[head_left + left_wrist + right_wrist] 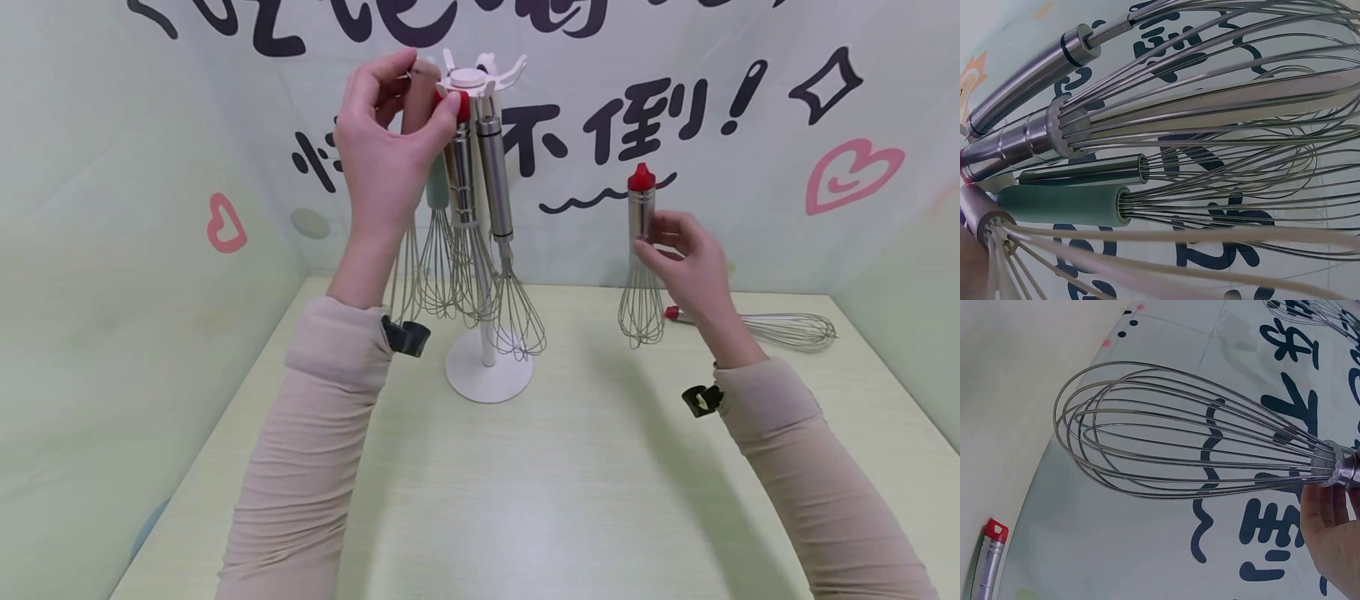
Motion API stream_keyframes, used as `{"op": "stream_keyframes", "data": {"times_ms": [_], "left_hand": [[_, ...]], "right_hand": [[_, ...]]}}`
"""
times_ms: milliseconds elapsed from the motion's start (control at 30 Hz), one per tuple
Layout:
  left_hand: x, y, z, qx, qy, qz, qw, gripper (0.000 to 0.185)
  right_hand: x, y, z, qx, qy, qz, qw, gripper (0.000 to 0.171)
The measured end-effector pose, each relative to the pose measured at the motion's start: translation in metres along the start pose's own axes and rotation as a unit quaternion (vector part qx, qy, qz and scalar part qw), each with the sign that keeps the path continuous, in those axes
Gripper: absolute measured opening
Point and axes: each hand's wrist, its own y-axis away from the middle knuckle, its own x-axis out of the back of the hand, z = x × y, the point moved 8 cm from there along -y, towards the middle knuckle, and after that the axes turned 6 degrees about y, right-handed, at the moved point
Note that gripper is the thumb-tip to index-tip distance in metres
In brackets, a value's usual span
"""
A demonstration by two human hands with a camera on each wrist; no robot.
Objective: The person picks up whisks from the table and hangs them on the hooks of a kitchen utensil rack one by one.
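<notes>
Left hand [386, 146] is up at the top of the white rack [487, 367], fingers pinching the red cap of a hanging whisk [463, 208] right at the hook hub, likely to seat or steady it on its hook. Several other whisks hang there handle-up, wires down, crowded together; the left wrist view shows a green-handled whisk [1063, 204] and steel handles side by side. Right hand [686, 258] grips the steel handle of a red-capped whisk [641, 258], held clear above the tabletop [585, 467], well apart from the rack. Long axis is near vertical, red cap up, wire balloon pointing down, matching how the hung ones sit. Another whisk [780, 329] lies flat on the tabletop behind the right hand, wires toward the right.
</notes>
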Motion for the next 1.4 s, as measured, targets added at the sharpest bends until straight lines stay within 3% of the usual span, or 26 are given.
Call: {"op": "stream_keyframes", "data": {"times_ms": [500,1000,1400], "left_hand": [[-0.002,-0.004,-0.002,0.033,-0.051,-0.021,0.9979,0.047],[-0.003,0.001,0.002,0.042,0.006,-0.006,0.9991,0.047],[-0.003,0.008,0.006,0.044,0.011,0.012,0.9989,0.048]], "right_hand": [[-0.009,0.0,-0.04,0.038,-0.04,-0.005,0.998,0.037],[-0.017,0.002,-0.073,0.06,-0.089,-0.024,0.994,0.038],[-0.021,0.005,-0.101,0.082,-0.122,-0.033,0.989,0.039]]}}
